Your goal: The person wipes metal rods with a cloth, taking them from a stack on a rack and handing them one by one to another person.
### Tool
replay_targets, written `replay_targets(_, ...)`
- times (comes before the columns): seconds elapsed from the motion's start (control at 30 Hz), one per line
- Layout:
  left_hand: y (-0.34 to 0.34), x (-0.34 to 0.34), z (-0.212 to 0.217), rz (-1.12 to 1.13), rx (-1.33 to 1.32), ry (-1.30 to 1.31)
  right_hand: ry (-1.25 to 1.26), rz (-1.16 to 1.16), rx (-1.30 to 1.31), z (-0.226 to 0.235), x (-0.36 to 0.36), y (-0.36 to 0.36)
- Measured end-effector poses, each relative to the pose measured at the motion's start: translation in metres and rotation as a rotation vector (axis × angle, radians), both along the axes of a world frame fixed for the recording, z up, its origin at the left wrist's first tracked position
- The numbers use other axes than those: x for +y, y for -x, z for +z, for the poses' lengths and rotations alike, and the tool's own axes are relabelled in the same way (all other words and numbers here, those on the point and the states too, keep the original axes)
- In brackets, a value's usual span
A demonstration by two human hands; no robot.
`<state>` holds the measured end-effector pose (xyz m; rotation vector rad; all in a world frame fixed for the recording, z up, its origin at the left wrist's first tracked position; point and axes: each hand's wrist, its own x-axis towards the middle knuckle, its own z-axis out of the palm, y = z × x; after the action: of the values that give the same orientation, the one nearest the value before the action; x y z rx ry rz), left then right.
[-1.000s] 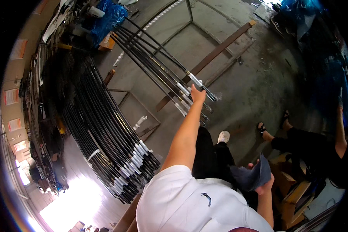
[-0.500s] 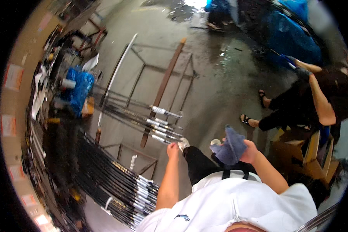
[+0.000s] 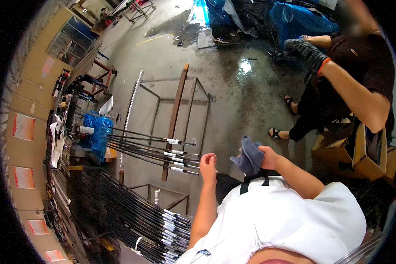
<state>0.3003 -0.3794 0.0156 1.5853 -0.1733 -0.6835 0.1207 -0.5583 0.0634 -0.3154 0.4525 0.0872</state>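
My right hand is closed round a blue-grey cloth, which bunches up in front of my waist. To its left, my left hand is raised with its fingers curled in, and I see nothing between them. Just beside it lie the ends of several thin black rods with white wraps near their tips. These rods rest across a brown bar of a metal stand. A larger row of similar black rods with white wraps lies at lower left, beside my left forearm.
At right, a person in dark clothes wears a striped grey glove, near open cardboard boxes. Blue plastic sheeting covers something at left. Wet patches shine on the concrete floor. Orange-bordered sheets hang on the left wall.
My view has shifted. My left hand now stands apart from the rod tips, its fingers pointing up. The cloth stays in my right hand. The other person's gloved arm has swung up and forward.
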Motion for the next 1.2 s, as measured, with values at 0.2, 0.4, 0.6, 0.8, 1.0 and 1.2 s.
replay_targets(0.2,0.02,-0.047,0.049,-0.193,0.033,0.101,0.064,-0.05,0.03,0.008,-0.009,0.02)
replay_targets(0.4,0.022,-0.075,0.085,-0.27,0.138,0.153,-0.002,-0.061,-0.024,-0.01,-0.008,0.034)
replay_targets(0.6,0.022,-0.094,0.115,-0.353,0.254,0.237,0.066,-0.077,-0.038,-0.011,-0.012,0.038)
replay_targets(0.8,0.037,-0.13,0.149,-0.625,0.418,0.361,0.049,-0.146,-0.049,-0.015,-0.012,0.056)
replay_targets(1.0,0.112,-0.197,0.176,-0.862,0.476,0.619,0.02,-0.287,0.051,-0.022,-0.019,0.071)
replay_targets(1.2,0.148,-0.263,0.21,-0.5,0.743,1.077,-0.04,-0.397,0.1,-0.027,-0.013,0.082)
